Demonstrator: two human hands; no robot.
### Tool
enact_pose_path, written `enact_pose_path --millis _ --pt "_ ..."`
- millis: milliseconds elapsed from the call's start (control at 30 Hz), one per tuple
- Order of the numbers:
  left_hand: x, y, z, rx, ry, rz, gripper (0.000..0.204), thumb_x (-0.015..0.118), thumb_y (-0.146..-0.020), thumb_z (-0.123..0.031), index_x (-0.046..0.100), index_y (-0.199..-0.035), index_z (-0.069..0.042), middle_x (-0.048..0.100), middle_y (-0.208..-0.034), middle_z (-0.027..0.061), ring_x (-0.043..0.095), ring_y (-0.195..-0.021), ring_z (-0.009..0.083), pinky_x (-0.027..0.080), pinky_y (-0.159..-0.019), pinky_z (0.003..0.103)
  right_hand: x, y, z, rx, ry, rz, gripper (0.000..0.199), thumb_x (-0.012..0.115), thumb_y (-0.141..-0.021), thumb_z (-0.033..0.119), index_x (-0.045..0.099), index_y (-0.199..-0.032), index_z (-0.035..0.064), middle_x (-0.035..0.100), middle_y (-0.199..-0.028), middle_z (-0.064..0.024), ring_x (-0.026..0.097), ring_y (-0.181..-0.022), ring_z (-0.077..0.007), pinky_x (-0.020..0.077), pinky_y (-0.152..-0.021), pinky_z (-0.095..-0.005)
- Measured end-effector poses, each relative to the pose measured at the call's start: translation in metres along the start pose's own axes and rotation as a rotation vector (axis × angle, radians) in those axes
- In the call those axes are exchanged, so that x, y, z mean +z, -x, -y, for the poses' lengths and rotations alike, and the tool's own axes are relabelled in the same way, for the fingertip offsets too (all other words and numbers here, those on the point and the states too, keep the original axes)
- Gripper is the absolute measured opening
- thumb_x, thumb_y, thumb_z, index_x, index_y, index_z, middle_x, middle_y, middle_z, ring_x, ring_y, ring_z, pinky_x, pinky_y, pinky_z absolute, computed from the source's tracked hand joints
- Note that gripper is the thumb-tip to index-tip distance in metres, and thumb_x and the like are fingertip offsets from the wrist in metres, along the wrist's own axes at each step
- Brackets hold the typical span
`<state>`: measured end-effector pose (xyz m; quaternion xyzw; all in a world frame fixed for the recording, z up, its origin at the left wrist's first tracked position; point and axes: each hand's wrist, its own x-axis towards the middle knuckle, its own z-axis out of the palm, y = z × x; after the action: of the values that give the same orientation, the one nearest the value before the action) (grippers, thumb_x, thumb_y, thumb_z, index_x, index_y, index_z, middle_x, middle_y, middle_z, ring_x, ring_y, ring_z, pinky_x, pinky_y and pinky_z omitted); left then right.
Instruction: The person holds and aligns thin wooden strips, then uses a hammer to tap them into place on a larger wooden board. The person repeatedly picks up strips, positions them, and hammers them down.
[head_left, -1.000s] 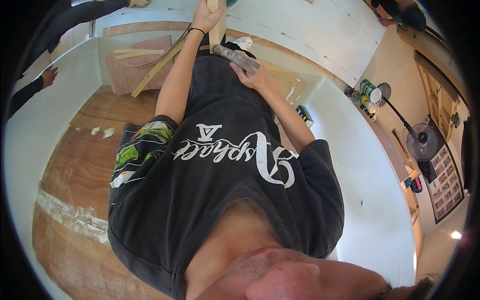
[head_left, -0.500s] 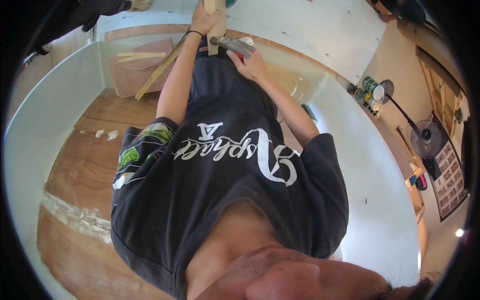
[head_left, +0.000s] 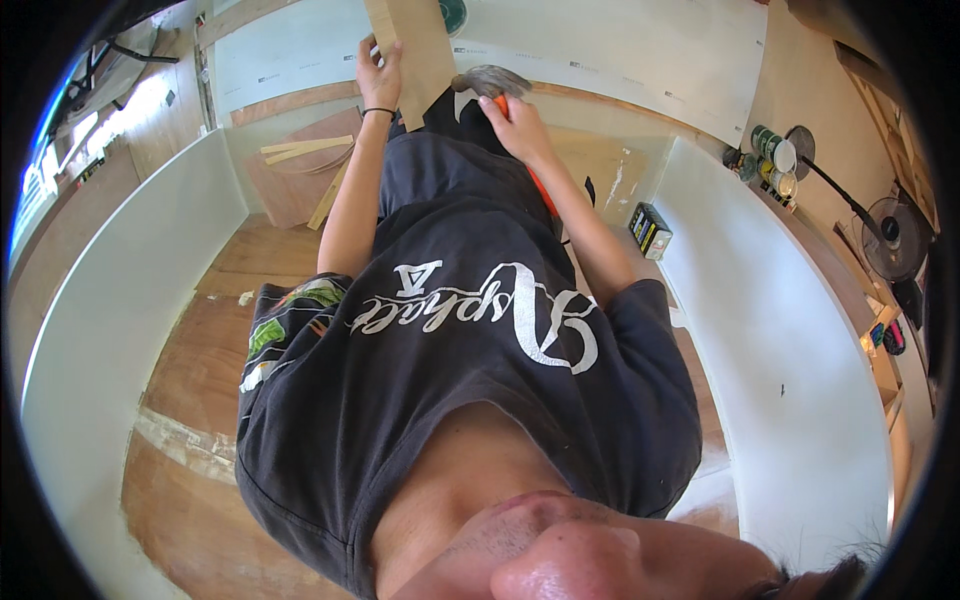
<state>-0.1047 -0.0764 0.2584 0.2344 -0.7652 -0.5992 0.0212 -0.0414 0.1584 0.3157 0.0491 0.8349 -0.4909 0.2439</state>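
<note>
At the top of the head view, a pale wooden board [head_left: 424, 62] stands in front of my legs with its broad face showing. My left hand [head_left: 379, 76] grips the board's left edge, fingers bent; a dark band circles that wrist. In my right hand [head_left: 520, 128] is a claw hammer [head_left: 490, 78], held by its orange-red handle close to the metal head. The hammer head sits just right of the board, near its lower part. Whether the two touch, I cannot tell.
White curved walls [head_left: 110, 290] enclose a brown plywood floor [head_left: 190, 370]. Thin wood strips [head_left: 305, 147] lie on a plywood sheet [head_left: 280, 180] at the far left. A small dark box [head_left: 650, 231] stands by the right wall. Beyond it are cans [head_left: 773, 150] and a fan [head_left: 893, 238].
The board has turned, so a wider face shows. My left hand has shifted lower and leftward on its edge. The hammer and my right hand have moved slightly right. The whole view has shifted.
</note>
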Motion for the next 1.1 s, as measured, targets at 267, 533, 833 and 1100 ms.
enact_pose_path --millis 267,533,833,1100 --pt "0.004 0.01 -0.001 -0.037 0.133 0.148 0.052 0.051 -0.104 -0.029 0.038 -0.146 -0.001 0.062 -0.124 0.0136 0.058 -0.111 0.0192 0.048 -0.093 0.032 0.025 -0.031 0.051 -0.133 -0.074 0.027 0.044 0.057 -0.098 0.039 0.059 -0.124 0.0041 0.067 -0.081 -0.0204 0.065 -0.075 -0.0384 0.0511 -0.07 -0.0449" --pt "0.022 0.012 -0.002 0.059 0.154 0.111 0.06 0.052 -0.103 -0.027 0.029 -0.155 -0.007 0.054 -0.141 0.0187 0.052 -0.13 0.0271 0.04 -0.107 0.034 0.032 -0.081 0.084 -0.3 -0.088 -0.097 0.039 0.055 -0.1 0.036 0.059 -0.116 -0.0001 0.067 -0.085 -0.0234 0.065 -0.08 -0.0444 0.051 -0.073 -0.0478" --pt "0.014 0.02 -0.003 0.048 0.066 0.02 0.061 0.059 -0.099 -0.026 0.035 -0.153 -0.012 0.063 -0.126 0.0207 0.065 -0.101 0.0227 0.049 -0.092 0.033 0.037 -0.091 0.098 -0.366 -0.073 -0.118 0.042 0.056 -0.1 0.038 0.06 -0.103 -0.004 0.065 -0.081 -0.0163 0.061 -0.073 -0.0269 0.0484 -0.069 -0.0392" --pt "0.01 0.023 -0.008 -0.037 0.144 0.075 0.063 0.058 -0.098 -0.023 0.032 -0.154 -0.013 0.058 -0.136 0.0227 0.059 -0.121 0.0314 0.046 -0.1 0.037 0.046 -0.095 0.113 -0.448 -0.076 -0.208 0.037 0.055 -0.102 0.032 0.06 -0.1 -0.0045 0.065 -0.081 -0.0116 0.056 -0.069 -0.0208 0.0472 -0.067 -0.0356"
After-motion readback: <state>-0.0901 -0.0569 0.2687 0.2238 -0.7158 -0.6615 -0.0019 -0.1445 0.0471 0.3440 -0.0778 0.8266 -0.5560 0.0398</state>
